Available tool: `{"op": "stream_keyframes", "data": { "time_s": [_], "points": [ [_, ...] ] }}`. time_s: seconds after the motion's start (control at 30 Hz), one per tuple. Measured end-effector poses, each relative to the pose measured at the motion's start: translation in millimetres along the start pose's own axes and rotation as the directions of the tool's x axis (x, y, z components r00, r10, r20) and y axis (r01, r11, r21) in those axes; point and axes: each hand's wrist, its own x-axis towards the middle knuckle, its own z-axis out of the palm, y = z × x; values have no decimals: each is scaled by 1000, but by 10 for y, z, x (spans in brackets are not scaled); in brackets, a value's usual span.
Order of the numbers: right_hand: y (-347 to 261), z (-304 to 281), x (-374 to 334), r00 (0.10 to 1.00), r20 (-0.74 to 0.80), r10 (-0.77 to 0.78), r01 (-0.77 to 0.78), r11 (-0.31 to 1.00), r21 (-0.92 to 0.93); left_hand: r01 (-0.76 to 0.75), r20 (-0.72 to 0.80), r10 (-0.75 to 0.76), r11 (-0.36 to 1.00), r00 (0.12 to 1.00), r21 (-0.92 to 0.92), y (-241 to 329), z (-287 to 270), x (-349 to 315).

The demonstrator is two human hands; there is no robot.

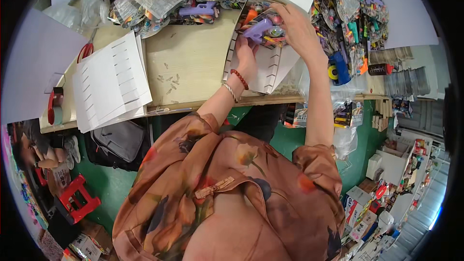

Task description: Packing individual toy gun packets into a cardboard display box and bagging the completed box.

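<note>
Flowered brown shirt (pixel 299 208) is lying nearest us, below the box (pixel 261 65). Inside the box we are seeing toy packs (pixel 276 31), probably light, slick and crushable; we would be gripping them by their edges. Our left hand (pixel 245 55) is resting half-curled at the box's left edge, our right hand (pixel 302 34) half-open over the packs; we are not confirming a firm hold. We are counting one purple toy gun (pixel 257 29) inside, two piles (pixel 159 1) either side.
</note>
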Motion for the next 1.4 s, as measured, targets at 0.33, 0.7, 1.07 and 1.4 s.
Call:
{"op": "stream_keyframes", "data": {
  "time_s": [0.33,0.7,1.07,1.4],
  "points": [
    [-136,35,29,994,-44,100,-104,990,-92,192,-75,-199,976,977,-99,-17,33,313],
    [-277,28,0,981,-60,187,-194,968,-158,244,-79,-245,970,966,-14,13,115,386],
    [-393,44,-34,979,-37,201,-204,962,-182,134,-104,-133,991,986,1,-18,105,349],
    [-176,204,258,999,34,-21,27,985,-168,-217,334,76,887,939,407,360,-223,-921]
  ]
}}
